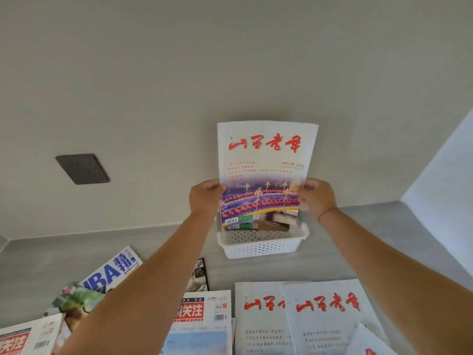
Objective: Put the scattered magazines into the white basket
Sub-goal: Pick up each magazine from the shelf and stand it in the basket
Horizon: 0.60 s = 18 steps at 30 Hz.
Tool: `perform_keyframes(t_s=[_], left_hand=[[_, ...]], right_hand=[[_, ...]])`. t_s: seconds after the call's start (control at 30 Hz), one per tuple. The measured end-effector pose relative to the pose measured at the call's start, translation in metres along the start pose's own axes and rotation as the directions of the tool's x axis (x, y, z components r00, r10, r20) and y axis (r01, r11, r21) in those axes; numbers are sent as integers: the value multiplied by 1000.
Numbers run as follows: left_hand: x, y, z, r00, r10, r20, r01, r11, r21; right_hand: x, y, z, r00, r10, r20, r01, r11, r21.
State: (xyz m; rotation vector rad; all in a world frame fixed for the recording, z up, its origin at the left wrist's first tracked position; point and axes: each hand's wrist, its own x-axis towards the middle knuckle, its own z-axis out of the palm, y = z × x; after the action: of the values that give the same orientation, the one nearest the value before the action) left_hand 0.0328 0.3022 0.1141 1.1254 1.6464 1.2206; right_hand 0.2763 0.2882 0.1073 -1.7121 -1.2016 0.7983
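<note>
From my remote seat, I saw a dark wall plate [82, 168] on the grey wall at the far left, and below it magazines scattered over the grey bench [38, 262]: a red-titled one [23, 339] at the lower left corner, a blue-lettered NBA magazine [112, 270] overlapping a floral one [74, 301], then another red-banner issue [202, 321]. The left hand [204, 198] had its grip closed on the left edge of the held magazine [266, 160], thumb on the cover. That magazine stood upright, its lower edge dipping into the white basket [263, 247] at the back of the bench. The right hand [317, 196] pinched the right edge the same way. Lower right, two white magazines [325, 319] with red script lay overlapped on the bench.
</note>
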Motion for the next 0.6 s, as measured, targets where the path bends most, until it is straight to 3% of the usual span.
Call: perform_keyframes(t_s=[0.6], left_hand=[[32,-55,38,981,-172,-94,183,975,126]], right_hand=[[32,55,30,982,170,83,-157,977,-141]])
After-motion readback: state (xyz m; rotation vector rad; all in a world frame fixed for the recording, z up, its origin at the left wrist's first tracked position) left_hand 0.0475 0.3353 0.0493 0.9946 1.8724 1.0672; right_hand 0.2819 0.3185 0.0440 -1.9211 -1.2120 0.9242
